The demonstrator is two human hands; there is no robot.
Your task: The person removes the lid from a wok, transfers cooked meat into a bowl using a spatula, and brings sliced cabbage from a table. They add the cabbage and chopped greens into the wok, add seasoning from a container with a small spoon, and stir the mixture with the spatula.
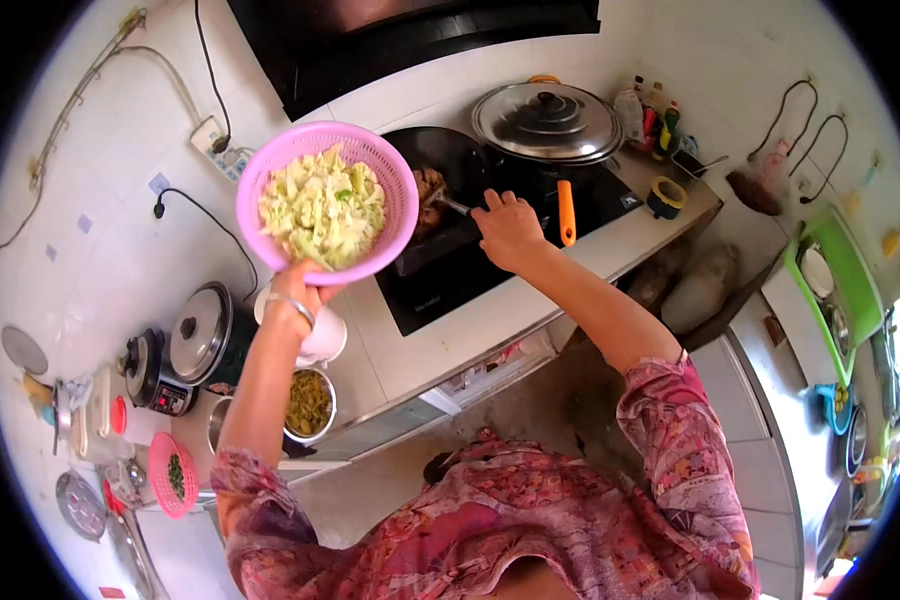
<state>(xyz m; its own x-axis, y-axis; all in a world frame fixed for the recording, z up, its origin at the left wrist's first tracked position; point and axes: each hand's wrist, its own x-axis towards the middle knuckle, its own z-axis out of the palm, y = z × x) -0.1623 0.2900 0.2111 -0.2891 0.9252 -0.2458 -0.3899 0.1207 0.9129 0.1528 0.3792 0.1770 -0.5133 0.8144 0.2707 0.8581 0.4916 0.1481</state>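
My left hand (pixel 305 285) is closed on the near rim of a pink plastic colander (pixel 402 190), which I hold up tilted beside the stove. Chopped pale green and white vegetable pieces (pixel 322 210), perhaps cauliflower or cabbage, fill it. My right hand (pixel 508 228) is closed around a cooking utensil with a metal shaft (pixel 454 206). The utensil's head reaches into brown cooked food (pixel 428 190) in a dark wok (pixel 460 158); its exact shape cannot be made out. The colander covers the wok's left side.
A lidded pan (pixel 545 120) and an orange handle (pixel 567 215) are right of the wok on the black cooktop (pixel 415 300). Bottles (pixel 660 125) stand behind. Left are a white jug (pixel 322 338), a bowl of greenish food (pixel 310 403), cookers (pixel 202 335) and a pink basket (pixel 160 470).
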